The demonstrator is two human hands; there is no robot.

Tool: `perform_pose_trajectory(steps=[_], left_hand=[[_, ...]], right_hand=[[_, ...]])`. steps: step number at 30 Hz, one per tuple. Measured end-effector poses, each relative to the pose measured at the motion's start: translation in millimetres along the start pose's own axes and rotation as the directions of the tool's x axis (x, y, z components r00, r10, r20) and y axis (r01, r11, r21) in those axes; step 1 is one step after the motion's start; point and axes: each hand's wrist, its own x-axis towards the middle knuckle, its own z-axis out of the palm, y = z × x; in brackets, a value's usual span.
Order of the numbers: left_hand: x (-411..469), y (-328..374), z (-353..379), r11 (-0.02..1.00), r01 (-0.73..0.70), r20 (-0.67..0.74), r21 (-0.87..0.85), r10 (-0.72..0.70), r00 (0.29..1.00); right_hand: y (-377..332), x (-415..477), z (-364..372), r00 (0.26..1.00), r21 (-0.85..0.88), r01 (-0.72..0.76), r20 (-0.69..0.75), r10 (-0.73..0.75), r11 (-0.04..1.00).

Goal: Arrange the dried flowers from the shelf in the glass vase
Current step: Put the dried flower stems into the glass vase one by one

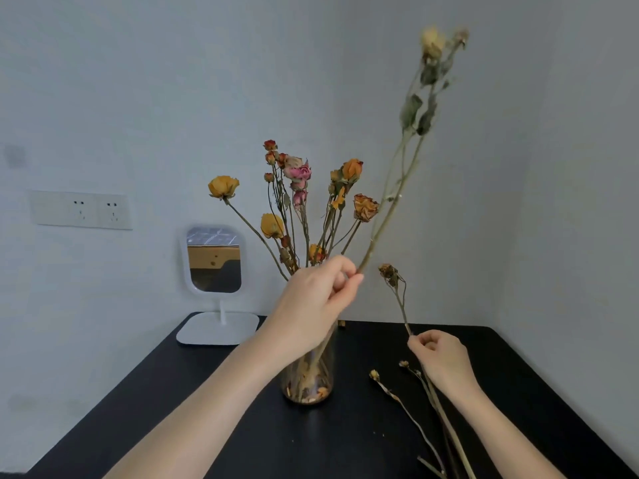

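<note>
A glass vase (308,382) stands on the black table (242,426), holding several dried orange and pink roses (301,188). My left hand (311,305) hovers in front of the vase's mouth, pinching a long stem with a pale yellow dried flower (390,209) that leans up to the right. My right hand (441,361) is lower right of the vase, pinching a short stem with a brown withered bud (397,299) upright. The vase's upper part is hidden behind my left hand.
Several loose dried stems (425,409) lie on the table under my right hand. A white standing mirror (215,261) is at the table's back left. Wall sockets (81,209) sit on the left wall. Walls close in behind and to the right.
</note>
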Motion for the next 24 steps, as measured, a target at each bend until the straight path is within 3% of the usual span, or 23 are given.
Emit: perform_pose_trajectory(steps=[9, 18, 24], left_hand=[[43.8, 9.3, -21.0, 0.997, -0.002, -0.273, 0.073, 0.022, 0.962], [56.1, -4.9, -21.3, 0.993, 0.095, -0.403, -0.072, -0.116, 0.908], [51.7, -19.6, -14.3, 0.990, 0.137, -0.385, -0.042, -0.143, 0.912]], right_hand=[[-5.0, -6.2, -0.9, 1.000, -0.001, 0.015, 0.004, -0.015, 1.000], [-3.6, -3.4, -2.3, 1.000, -0.002, 0.014, -0.011, -0.014, 1.000], [-4.1, -3.3, 0.0, 1.000, 0.000, 0.009, 0.002, -0.009, 1.000]])
